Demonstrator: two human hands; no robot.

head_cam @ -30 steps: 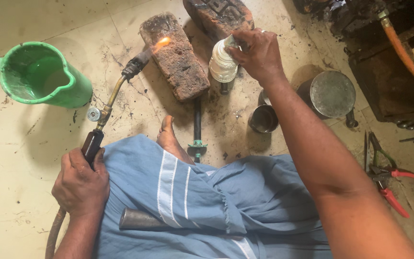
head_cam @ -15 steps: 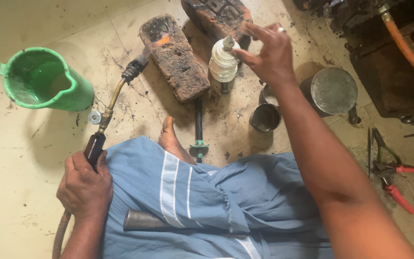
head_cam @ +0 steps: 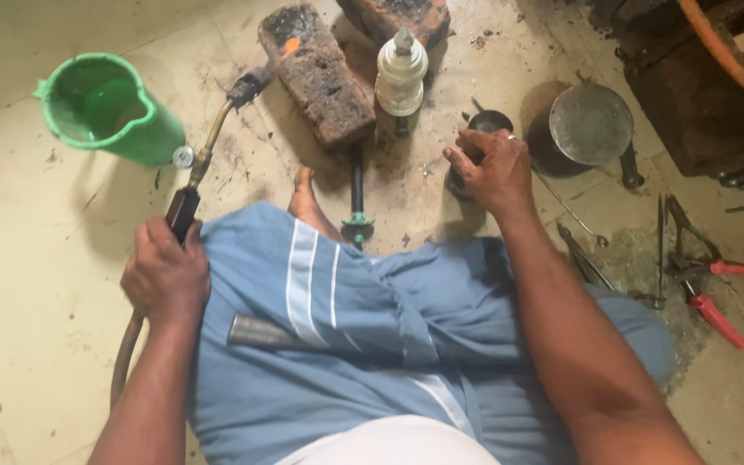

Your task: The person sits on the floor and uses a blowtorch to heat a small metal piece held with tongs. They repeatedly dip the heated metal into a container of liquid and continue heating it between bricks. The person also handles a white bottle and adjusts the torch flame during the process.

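My left hand [head_cam: 164, 277] grips the dark handle of a gas torch [head_cam: 217, 138] whose brass tube points up at a charred brick [head_cam: 316, 73]; a small orange glow shows at the brick's near corner. My right hand [head_cam: 488, 168] rests low over a small dark metal cup [head_cam: 486, 122] on the floor, fingers curled on its rim. A white ribbed piece [head_cam: 400, 76] stands upright on a dark rod between two bricks, with no hand on it. A metal tube [head_cam: 264, 331] lies on my blue cloth-covered lap.
A green plastic jug [head_cam: 105, 108] holding water stands at the left. A round metal tin [head_cam: 589, 125] sits right of the cup. Red-handled pliers [head_cam: 708, 297] and other tools lie at the right. A second brick [head_cam: 393, 15] and an orange hose [head_cam: 725, 52] are at the top.
My right hand has let go of the white ribbed piece and come down to the small dark cup. The flame on the brick has shrunk to a glow. The torch hand stays put.
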